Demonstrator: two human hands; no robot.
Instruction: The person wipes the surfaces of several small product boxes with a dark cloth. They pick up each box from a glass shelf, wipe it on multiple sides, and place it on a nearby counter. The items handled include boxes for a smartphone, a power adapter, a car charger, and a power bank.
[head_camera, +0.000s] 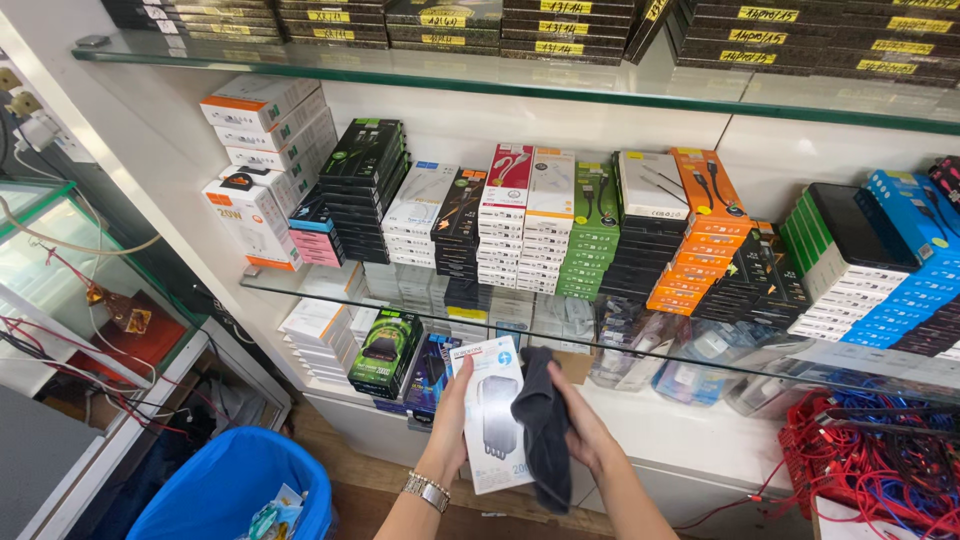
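One white box upright, long axis vertical

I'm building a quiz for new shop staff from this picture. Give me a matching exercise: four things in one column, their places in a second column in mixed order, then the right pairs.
Things:
1. white box
2. dark cloth
3. blue bin
4. red cables

Places:
A. heaped at the lower right
B. held in the left hand
C. on the floor at the lower left
D. held in the right hand

Pairs: 1-B, 2-D, 3-C, 4-A
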